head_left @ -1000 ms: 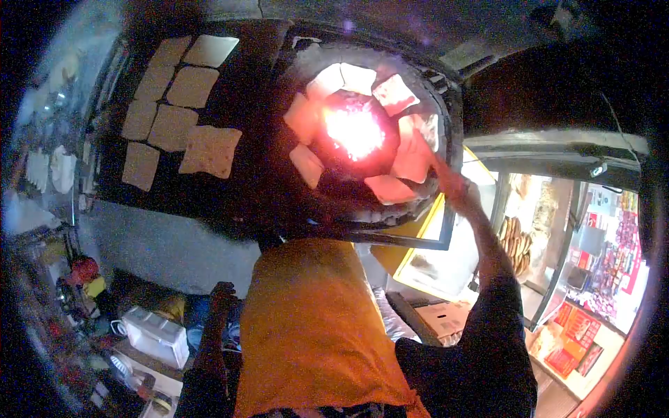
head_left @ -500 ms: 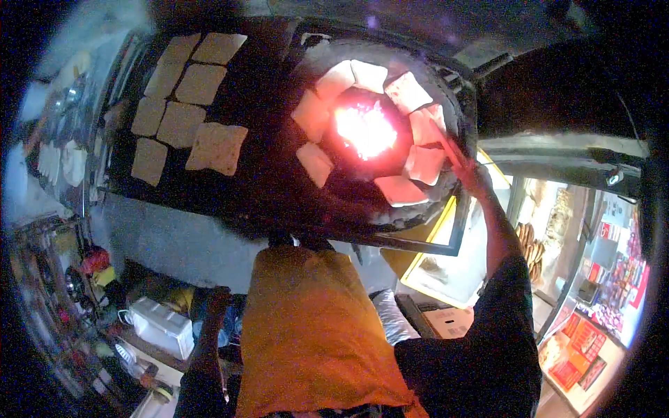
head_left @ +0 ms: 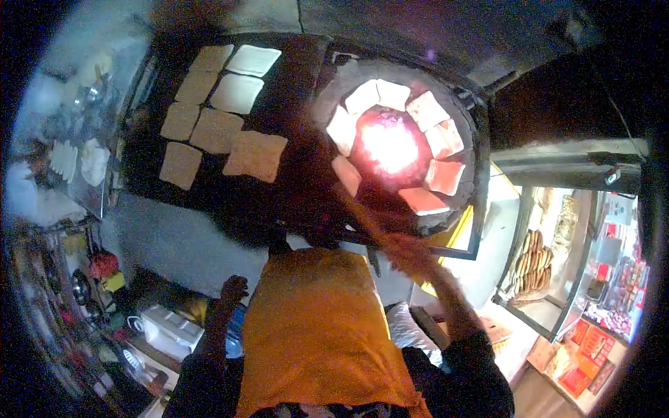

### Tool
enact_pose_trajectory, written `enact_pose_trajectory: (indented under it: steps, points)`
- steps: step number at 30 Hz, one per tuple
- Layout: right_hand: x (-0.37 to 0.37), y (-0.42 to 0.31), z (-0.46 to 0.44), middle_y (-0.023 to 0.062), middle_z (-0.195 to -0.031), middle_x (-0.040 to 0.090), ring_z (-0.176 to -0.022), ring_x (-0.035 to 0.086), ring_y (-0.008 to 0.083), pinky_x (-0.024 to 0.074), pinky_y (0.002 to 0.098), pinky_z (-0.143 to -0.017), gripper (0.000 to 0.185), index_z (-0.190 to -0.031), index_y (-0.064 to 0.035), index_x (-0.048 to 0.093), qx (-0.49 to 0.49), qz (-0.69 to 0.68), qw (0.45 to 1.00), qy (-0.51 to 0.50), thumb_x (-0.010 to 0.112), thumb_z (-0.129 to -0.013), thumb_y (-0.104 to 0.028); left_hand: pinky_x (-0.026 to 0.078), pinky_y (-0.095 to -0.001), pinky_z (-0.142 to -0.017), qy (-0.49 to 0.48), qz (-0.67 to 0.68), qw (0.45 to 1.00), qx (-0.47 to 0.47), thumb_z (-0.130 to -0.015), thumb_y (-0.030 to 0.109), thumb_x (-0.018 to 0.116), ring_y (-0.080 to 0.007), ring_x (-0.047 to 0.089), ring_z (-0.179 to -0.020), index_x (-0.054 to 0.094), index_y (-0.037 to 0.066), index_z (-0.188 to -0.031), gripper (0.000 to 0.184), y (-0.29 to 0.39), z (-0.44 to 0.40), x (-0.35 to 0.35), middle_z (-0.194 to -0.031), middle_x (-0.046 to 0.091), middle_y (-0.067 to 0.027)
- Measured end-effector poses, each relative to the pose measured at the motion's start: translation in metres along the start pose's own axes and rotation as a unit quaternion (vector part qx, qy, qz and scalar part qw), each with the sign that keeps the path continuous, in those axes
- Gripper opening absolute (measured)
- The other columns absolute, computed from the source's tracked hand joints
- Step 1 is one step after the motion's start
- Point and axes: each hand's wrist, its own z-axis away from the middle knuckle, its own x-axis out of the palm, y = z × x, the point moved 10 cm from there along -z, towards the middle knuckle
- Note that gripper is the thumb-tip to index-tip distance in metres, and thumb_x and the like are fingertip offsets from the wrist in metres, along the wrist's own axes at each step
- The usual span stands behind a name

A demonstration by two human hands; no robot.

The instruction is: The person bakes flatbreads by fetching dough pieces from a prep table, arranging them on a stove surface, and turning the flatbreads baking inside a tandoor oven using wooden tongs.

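Note:
Flat dough pieces (head_left: 444, 176) form a ring around a bright fire (head_left: 389, 143) in a round oven opening (head_left: 467, 118). My right hand (head_left: 410, 256), blurred by motion, is shut on a long thin tool (head_left: 359, 212). It is over the opening's near edge, with the tool slanting up and left toward the ring's lower-left piece (head_left: 346, 175). My left hand (head_left: 235, 289) hangs low beside the orange apron (head_left: 317, 327), its fingers loosely bent and apart, with nothing visible in them. More flat pieces (head_left: 254, 155) lie on the dark surface to the left.
A glass case with stacked bread (head_left: 533, 265) stands at the right, near red printed sheets (head_left: 589, 348). At the lower left are a white plastic container (head_left: 167, 333) and a red item (head_left: 103, 265). A yellow-edged panel (head_left: 463, 230) is beside the oven.
My right hand and the tool have swung from the ring's right side down and left. The pieces on that side now show separately. The oven and dough have shifted right in view.

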Motion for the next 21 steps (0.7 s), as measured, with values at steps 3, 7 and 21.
enact_pose_trajectory:
  steps: [3,7,21]
  points:
    - [0.091,-0.003,-0.009,0.0014,-0.078,0.061,-0.057,0.056,0.0107,0.0429,0.0221,-0.040,0.039,-0.122,-0.0083,0.050,0.000,0.131,0.990,-0.057,0.057,-0.090,-0.030,0.055,-0.0364,-0.061,-0.041,0.049,0.993,0.096,-0.085,0.010,0.060,-0.0215,0.062,-0.081,0.056,0.003,-0.106,0.023,-0.026,-0.034,-0.057,-0.099,0.062,-0.0111]
    - [0.160,-0.036,-0.015,0.0016,-0.075,0.061,-0.055,0.056,0.0094,0.0402,0.0223,-0.037,0.038,-0.119,-0.0077,0.052,-0.002,0.177,0.984,-0.029,0.056,-0.090,-0.032,0.055,-0.0356,-0.060,-0.012,-0.125,0.973,0.195,-0.083,0.008,0.061,-0.0219,0.061,-0.081,0.056,0.003,-0.104,0.022,0.047,-0.016,-0.082,-0.095,0.061,-0.0103]
    - [0.191,-0.052,-0.049,0.0067,-0.087,0.062,-0.075,0.060,0.0176,0.0513,0.0327,-0.070,0.045,-0.111,-0.0003,0.058,-0.092,-0.073,0.988,0.097,0.066,-0.084,-0.035,0.055,-0.0373,-0.059,-0.025,0.204,0.979,0.012,-0.090,0.019,0.057,-0.0228,0.062,-0.079,0.057,0.002,-0.106,0.024,-0.006,-0.051,-0.258,-0.099,0.062,-0.0119]
